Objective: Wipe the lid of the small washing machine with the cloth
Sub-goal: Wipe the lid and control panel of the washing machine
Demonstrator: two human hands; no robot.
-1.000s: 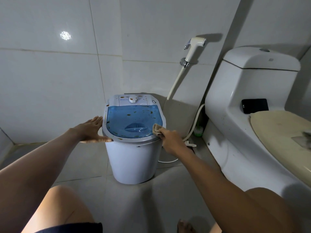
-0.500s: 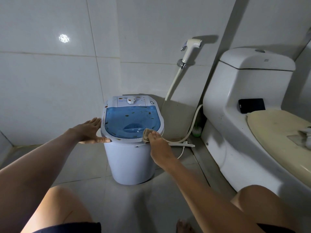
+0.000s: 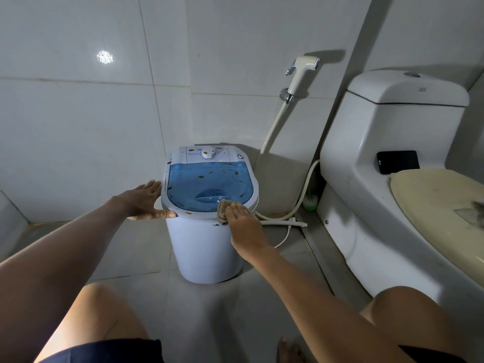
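A small white washing machine (image 3: pixel 207 247) stands on the tiled floor against the wall. Its translucent blue lid (image 3: pixel 209 183) is speckled with brown spots and has a moulded handle near the front. My left hand (image 3: pixel 145 201) lies flat against the machine's left rim, fingers spread, thumb along the front edge. My right hand (image 3: pixel 243 224) presses a small beige cloth (image 3: pixel 223 207) onto the lid's front right edge. Most of the cloth is hidden under my fingers.
A white toilet (image 3: pixel 387 142) with a yellowed seat lid stands at the right, a black phone (image 3: pixel 398 161) on its ledge. A bidet sprayer (image 3: pixel 301 74) and hose hang on the wall behind. A cord and plug (image 3: pixel 293 223) lie on the floor between machine and toilet. My knees are in front.
My right hand has slid the cloth from the lid's right edge round to its front right edge. My left hand stays on the left rim.
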